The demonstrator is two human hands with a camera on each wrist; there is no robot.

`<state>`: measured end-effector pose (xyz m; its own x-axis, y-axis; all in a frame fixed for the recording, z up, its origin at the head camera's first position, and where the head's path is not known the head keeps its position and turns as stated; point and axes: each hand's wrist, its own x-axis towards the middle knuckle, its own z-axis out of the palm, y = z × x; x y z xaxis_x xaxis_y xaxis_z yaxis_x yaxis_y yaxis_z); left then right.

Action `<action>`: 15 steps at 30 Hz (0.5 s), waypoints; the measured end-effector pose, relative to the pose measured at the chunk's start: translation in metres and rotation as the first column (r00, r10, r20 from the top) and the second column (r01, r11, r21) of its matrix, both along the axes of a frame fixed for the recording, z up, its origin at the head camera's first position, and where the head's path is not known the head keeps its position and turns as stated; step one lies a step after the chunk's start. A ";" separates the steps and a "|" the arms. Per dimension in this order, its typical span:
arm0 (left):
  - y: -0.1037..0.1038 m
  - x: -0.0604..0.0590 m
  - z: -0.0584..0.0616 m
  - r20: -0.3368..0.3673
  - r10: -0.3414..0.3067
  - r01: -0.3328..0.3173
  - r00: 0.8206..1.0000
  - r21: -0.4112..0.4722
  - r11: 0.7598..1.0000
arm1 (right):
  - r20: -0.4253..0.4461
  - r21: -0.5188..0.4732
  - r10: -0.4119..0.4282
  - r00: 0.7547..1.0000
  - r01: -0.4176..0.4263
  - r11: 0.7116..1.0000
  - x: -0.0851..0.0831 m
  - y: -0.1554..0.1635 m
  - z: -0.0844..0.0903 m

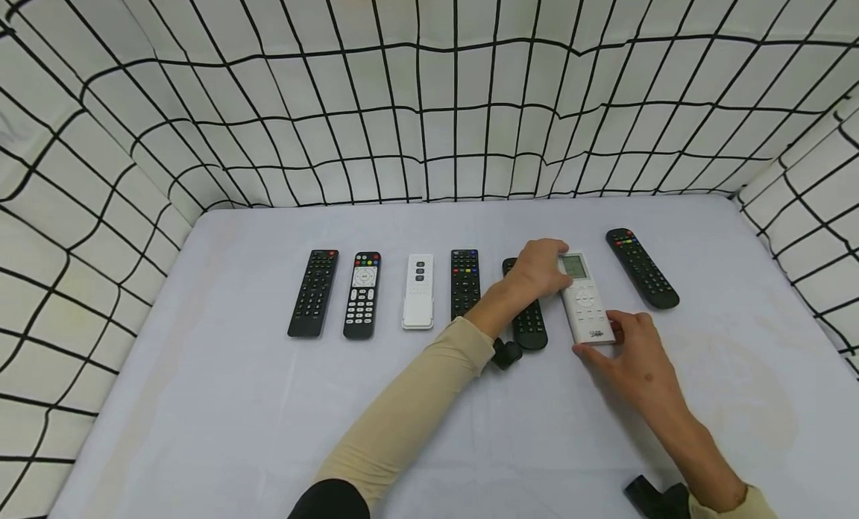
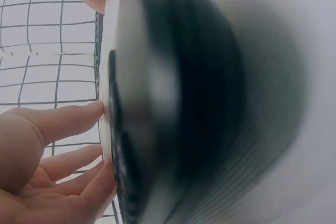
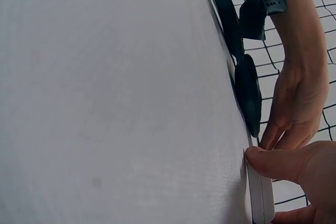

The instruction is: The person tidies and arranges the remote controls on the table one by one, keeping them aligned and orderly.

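A white air conditioner remote (image 1: 586, 304) with a small screen lies slightly slanted on the white table. My left hand (image 1: 539, 269) holds its upper end between thumb and fingers. At the lower end, my right hand (image 1: 637, 366) pinches it, thumb at the bottom edge and fingers at the right corner. In the right wrist view the remote (image 3: 261, 195) appears edge-on. A black remote (image 1: 530, 326) lies just left of it, partly under the left hand and wrist. Another black remote (image 1: 642, 269) lies slanted to the right. A blurred dark shape hides much of the left wrist view.
Farther left, in a row, lie a black remote (image 1: 313, 294), a black remote with white keys (image 1: 362, 295), a slim white remote (image 1: 419, 291) and a black remote with coloured keys (image 1: 465, 277). A black wire grid (image 1: 456, 112) surrounds the table's (image 1: 235, 429) back and sides.
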<state>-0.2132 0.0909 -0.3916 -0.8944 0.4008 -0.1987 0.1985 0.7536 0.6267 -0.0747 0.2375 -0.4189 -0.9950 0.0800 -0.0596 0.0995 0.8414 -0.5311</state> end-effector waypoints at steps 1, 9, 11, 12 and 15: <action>0.000 0.000 0.000 0.002 0.002 -0.002 1.000 0.001 1.000 | 0.004 0.001 0.000 1.000 0.000 1.000 0.000 0.000 0.000; 0.000 0.000 -0.002 -0.006 0.009 -0.009 1.000 -0.015 1.000 | 0.023 0.013 0.000 1.000 0.000 1.000 0.001 -0.001 0.001; 0.000 0.000 -0.001 -0.007 0.007 -0.007 1.000 -0.020 1.000 | 0.037 0.016 0.009 0.999 -0.009 1.000 0.000 0.000 0.002; 0.000 0.000 -0.001 -0.008 0.005 -0.006 1.000 -0.024 1.000 | 0.043 0.017 0.014 0.999 -0.015 1.000 -0.001 0.001 0.002; 0.000 0.000 -0.001 -0.014 -0.001 0.001 1.000 -0.026 1.000 | 0.053 0.010 0.027 0.998 -0.028 1.000 -0.004 0.006 0.005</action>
<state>-0.2129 0.0910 -0.3925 -0.8966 0.3966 -0.1969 0.2078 0.7695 0.6039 -0.0783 0.2430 -0.4142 -0.9923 0.0538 -0.1118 0.1043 0.8500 -0.5164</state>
